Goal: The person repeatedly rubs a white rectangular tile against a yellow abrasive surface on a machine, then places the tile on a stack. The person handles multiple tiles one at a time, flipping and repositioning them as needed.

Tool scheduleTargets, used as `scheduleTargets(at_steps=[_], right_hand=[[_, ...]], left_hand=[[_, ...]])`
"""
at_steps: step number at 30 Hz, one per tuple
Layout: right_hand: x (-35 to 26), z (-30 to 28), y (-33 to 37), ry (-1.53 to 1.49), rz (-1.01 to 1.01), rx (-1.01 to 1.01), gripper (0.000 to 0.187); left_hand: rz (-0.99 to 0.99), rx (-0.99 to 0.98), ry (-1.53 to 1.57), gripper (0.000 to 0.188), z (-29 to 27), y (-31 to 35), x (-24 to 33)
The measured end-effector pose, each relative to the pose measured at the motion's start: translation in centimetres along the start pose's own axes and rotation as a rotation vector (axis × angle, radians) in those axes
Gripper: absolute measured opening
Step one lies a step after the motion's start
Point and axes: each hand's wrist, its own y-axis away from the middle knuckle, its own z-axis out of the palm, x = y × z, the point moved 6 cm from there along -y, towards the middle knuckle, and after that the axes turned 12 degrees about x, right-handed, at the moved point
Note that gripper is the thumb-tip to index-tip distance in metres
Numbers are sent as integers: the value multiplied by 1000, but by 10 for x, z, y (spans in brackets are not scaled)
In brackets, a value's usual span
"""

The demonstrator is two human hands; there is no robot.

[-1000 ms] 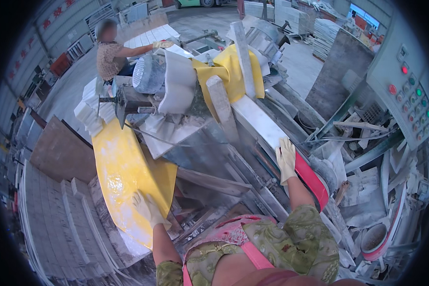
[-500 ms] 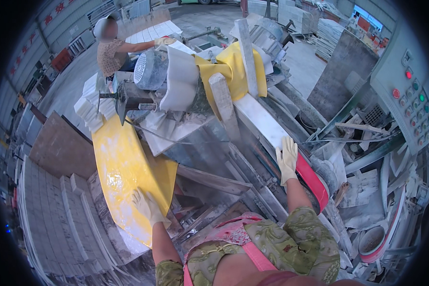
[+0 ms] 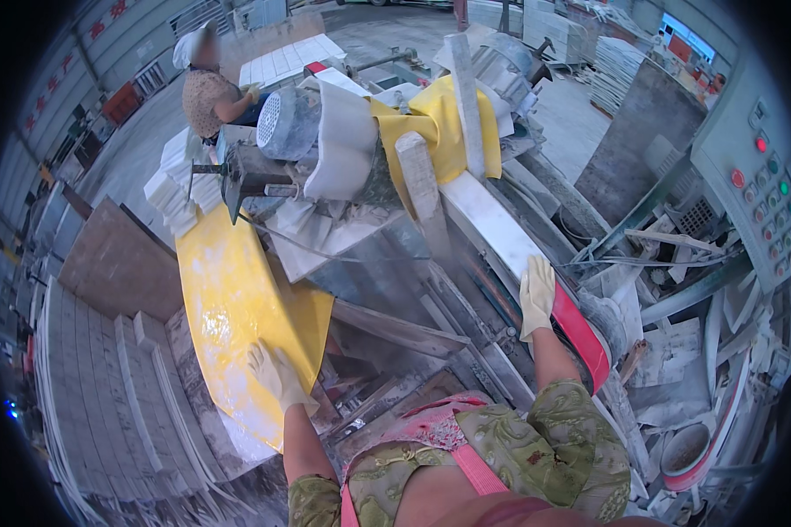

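Observation:
My left hand [image 3: 277, 378], in a pale rubber glove, rests with its fingers stretched out on a wet yellow sheet [image 3: 228, 307] that drapes over a surface at my left. At my right, the other gloved hand, my right hand [image 3: 537, 299], lies flat with its fingers extended on the near end of a long white stone strip [image 3: 492, 220]. This strip lies on a red conveyor belt [image 3: 582, 338] and runs away from me under a yellow cloth flap [image 3: 435, 132] of the machine. Neither hand is wrapped around anything.
A grey motor [image 3: 290, 123] and upright stone bars [image 3: 420, 176] stand on the machine ahead. A control panel [image 3: 751, 176] with lit buttons is at right. Stacked grey slabs [image 3: 88, 360] stand at left. A co-worker [image 3: 211, 92] is beyond the machine, near white strips [image 3: 292, 60].
The co-worker's outstretched arm has drawn back toward their body, off the far end of the machine. The view has shifted slightly. My hands stay in nearly the same places; my right fingers sit closer together.

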Motion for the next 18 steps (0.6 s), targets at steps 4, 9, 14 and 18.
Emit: scheduleTargets(at_steps=[4, 9, 14, 18], right_hand=[[1, -2, -1, -18, -1, 11, 43], [2, -3, -3, -30, 9, 23, 42], [1, -3, -3, -13, 16, 41, 41], [2, -4, -2, -48, 42, 48, 42]], left_hand=[[-8, -14, -7, 52, -1, 0, 1], [-10, -28, -13, 52, -5, -2, 5], [-1, -23, -10, 52, -8, -2, 7], [6, -33, -15, 53, -7, -2, 5]])
